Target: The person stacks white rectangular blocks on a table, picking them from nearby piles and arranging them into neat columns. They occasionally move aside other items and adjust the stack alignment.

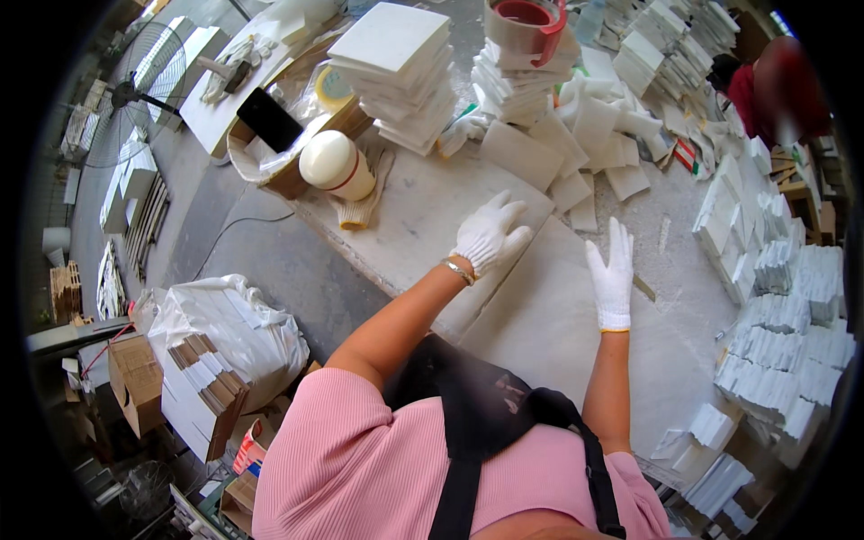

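Both my hands wear white knit gloves over the grey-white tabletop [576,297]. My left hand [490,236] has its fingers stretched out and apart, near the seam between two slabs, and holds nothing. Farther right, my right hand [612,281] points away from me with fingers extended, also with nothing in it. A thin brownish strip [643,288] lies beside the right hand. Beyond the hands, loose white foam-like sheets [526,151] are spread out. Behind them rises a tall stack of white square tiles [396,54].
Left of the stack are a cream lidded bottle [335,165] and a box holding a black phone [269,119]. A red-handled tape dispenser [526,27] tops another tile stack. White tile rows [778,333] line the right edge. A person in red [778,90] stands far right.
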Available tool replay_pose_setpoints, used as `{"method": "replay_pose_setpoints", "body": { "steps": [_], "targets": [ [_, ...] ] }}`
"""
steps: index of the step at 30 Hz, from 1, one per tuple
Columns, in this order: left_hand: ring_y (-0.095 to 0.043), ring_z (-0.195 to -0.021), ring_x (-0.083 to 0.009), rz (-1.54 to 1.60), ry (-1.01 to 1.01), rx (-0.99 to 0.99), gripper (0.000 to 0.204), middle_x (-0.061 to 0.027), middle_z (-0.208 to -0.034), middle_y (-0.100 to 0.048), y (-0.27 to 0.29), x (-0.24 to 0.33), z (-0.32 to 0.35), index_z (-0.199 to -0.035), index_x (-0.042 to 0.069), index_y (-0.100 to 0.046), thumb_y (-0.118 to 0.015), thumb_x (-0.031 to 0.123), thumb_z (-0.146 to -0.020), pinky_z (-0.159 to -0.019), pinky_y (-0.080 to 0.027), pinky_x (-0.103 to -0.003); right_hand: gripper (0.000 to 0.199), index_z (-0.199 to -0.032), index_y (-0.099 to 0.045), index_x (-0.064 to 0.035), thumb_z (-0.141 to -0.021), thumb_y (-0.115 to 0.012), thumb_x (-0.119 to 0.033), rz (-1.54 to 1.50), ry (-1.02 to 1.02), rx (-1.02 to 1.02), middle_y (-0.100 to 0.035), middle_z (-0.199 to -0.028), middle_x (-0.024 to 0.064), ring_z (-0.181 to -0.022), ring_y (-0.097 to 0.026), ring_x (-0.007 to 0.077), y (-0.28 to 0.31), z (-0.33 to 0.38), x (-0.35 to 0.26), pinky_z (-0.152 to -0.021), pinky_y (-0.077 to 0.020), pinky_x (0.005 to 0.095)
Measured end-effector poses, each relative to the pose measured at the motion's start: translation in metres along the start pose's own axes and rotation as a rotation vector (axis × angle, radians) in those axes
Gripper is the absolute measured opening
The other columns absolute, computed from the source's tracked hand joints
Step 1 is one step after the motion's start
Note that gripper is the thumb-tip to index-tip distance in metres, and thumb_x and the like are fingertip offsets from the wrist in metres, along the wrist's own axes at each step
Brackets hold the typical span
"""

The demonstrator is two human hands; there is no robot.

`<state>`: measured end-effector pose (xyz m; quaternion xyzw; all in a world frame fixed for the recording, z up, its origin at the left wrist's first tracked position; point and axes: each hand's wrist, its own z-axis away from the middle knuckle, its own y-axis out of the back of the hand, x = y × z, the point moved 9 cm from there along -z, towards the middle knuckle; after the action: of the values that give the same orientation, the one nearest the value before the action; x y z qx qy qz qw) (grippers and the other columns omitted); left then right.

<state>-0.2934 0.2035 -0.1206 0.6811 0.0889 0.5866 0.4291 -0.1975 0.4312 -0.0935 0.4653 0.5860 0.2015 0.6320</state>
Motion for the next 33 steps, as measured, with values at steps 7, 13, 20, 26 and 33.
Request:
{"method": "replay_pose_setpoints", "body": {
  "steps": [7, 13, 20, 26, 33],
  "targets": [
    [-0.06, -0.113, -0.035, 0.022, -0.178, -0.263, 0.043, -0.013, -0.131, -0.061, -0.008, -0.018, 0.097, -0.128, 0.016, -0.062, -0.06, 0.038, -0.091, -0.089, -0.052, -0.043, 0.062, -0.143, -0.047, -0.0025, -0.088, -0.07, -0.019, 0.101, -0.05, -0.055, -0.044, -0.147, 0.0272, -0.14, -0.036, 0.0434, 0.026, 0.102, 0.0, -0.115, -0.0316, 0.0474],
    [-0.068, -0.096, -0.0351, 0.177, -0.064, -0.582, 0.045, -0.0154, -0.111, -0.069, -0.026, 0.007, 0.085, -0.13, 0.012, -0.061, -0.057, 0.041, -0.095, -0.082, -0.053, -0.04, 0.047, -0.129, -0.06, -0.0029, -0.086, -0.071, -0.018, 0.074, -0.302, 0.1, -0.056, -0.134, 0.0237, -0.123, -0.054, 0.0407, 0.06, 0.162, 0.012, -0.103, -0.0442, 0.0458],
    [-0.069, -0.1, -0.0279, 0.205, -0.368, -0.665, 0.039, -0.0173, -0.108, -0.072, -0.074, 0.106, 0.033, -0.123, 0.0, -0.065, -0.061, 0.028, -0.096, -0.09, -0.053, -0.038, 0.017, -0.096, -0.069, -0.0059, -0.085, -0.07, -0.019, -0.034, -0.318, 0.435, -0.069, -0.103, 0.012, -0.091, -0.067, 0.0335, 0.112, 0.213, 0.041, -0.079, -0.0539, 0.0415],
    [-0.068, -0.102, -0.0268, 0.249, -0.475, -0.703, 0.039, -0.0176, -0.108, -0.071, -0.099, 0.19, 0.05, -0.123, -0.003, -0.064, -0.059, 0.026, -0.097, -0.092, -0.051, -0.037, 0.017, -0.084, -0.067, -0.0063, -0.085, -0.068, -0.023, -0.001, -0.52, 0.568, -0.068, -0.09, 0.0119, -0.082, -0.065, 0.034, 0.148, 0.32, 0.07, -0.072, -0.0521, 0.0436],
    [-0.067, -0.105, -0.031, 0.091, -0.7, -0.939, 0.039, -0.0205, -0.113, -0.069, -0.179, 0.266, 0.164, -0.123, -0.002, -0.065, -0.06, 0.027, -0.096, -0.093, -0.051, -0.039, 0.022, -0.091, -0.069, -0.0069, -0.087, -0.066, -0.028, -0.053, -0.766, 0.64, -0.069, -0.095, 0.012, -0.089, -0.066, 0.0342, 0.176, 0.484, 0.102, -0.078, -0.0522, 0.0441]
  ]
}}
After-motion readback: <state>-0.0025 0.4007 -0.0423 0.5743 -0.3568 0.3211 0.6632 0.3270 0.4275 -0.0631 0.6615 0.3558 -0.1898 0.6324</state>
